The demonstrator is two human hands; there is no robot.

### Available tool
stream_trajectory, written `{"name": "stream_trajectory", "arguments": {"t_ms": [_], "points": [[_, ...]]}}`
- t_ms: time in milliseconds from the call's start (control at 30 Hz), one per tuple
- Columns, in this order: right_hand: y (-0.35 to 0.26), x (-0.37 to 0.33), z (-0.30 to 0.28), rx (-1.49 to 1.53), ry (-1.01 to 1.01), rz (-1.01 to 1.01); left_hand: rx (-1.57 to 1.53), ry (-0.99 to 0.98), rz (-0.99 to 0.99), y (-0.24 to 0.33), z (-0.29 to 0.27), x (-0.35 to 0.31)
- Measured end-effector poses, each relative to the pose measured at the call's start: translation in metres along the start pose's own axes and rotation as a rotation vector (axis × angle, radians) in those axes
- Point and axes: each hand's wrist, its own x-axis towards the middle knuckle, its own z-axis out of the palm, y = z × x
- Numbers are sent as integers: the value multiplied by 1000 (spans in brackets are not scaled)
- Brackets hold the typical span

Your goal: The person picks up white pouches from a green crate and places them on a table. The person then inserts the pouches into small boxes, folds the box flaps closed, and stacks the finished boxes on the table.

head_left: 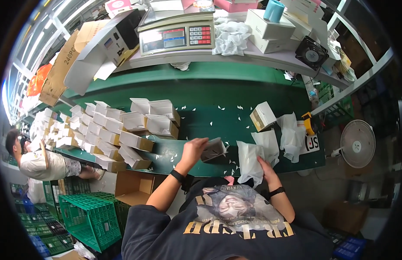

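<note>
My left hand (194, 151) grips the near left side of a small open grey box (213, 150) close to the front edge of the green table (201, 99). My right hand (266, 169) holds a white plastic bag (250, 161) by its right side; part of the fingers is behind it. Another white bag (269, 145) lies against the far side of that one. Farther right is a third crumpled white bag (291, 134). An open white carton (262, 116) with a tan side stands beyond the bags.
Rows of open white cartons (108, 130) fill the table's left half. Small white scraps dot the surface. A weighing scale (177, 37) sits on the shelf ahead. Green crates (86, 219) and a brown carton (134, 188) are at left, a fan (357, 144) at right, and another person (43, 162) far left.
</note>
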Motion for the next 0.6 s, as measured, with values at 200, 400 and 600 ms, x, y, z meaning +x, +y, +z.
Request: {"name": "stream_trajectory", "arguments": {"t_ms": [200,400,600], "points": [[-22,-3,19,216,-173,-12,237,559,57,22,-24,14],[-88,-48,87,-76,-368,-78,29,-60,438,106,-36,2],[-64,-9,58,326,-524,400,-102,-228,648,132,-4,9]]}}
